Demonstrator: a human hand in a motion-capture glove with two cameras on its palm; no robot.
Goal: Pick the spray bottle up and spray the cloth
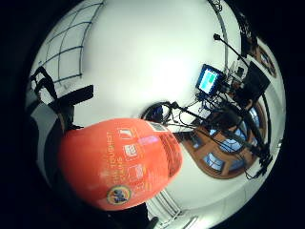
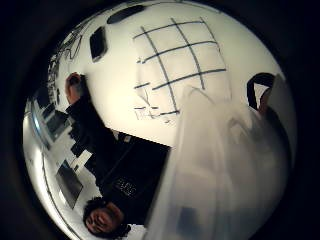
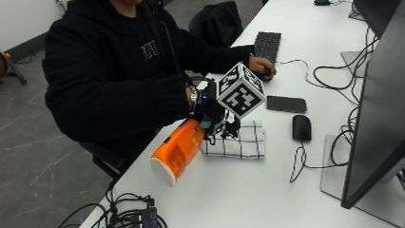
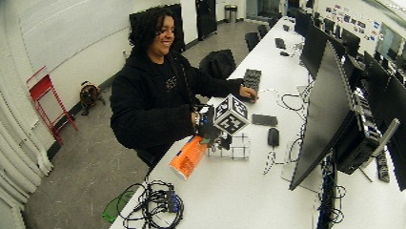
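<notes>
An orange spray bottle [image 3: 179, 152] hangs tilted over the table's near edge, base down toward the floor and top toward the cloth. My gloved right hand [image 3: 206, 111] grips it at the neck, just left of the cloth. The white cloth [image 3: 244, 142] with dark grid lines lies flat on the table. In the little finger side palm view the orange bottle body [image 1: 119, 162] fills the foreground. In the thumb side palm view the pale spray head [image 2: 220, 165] looms close, with the cloth [image 2: 175, 65] beyond it. The wide outside view shows the bottle [image 4: 189, 157] beside the cloth [image 4: 236, 150].
The bare left hand [image 3: 261, 65] rests on the table by a keyboard [image 3: 267, 45]. A phone [image 3: 286, 103] and a mouse [image 3: 302, 127] lie just beyond the cloth. A large monitor [image 3: 380, 95] stands at the right, and cables [image 3: 126, 216] pile at the near corner.
</notes>
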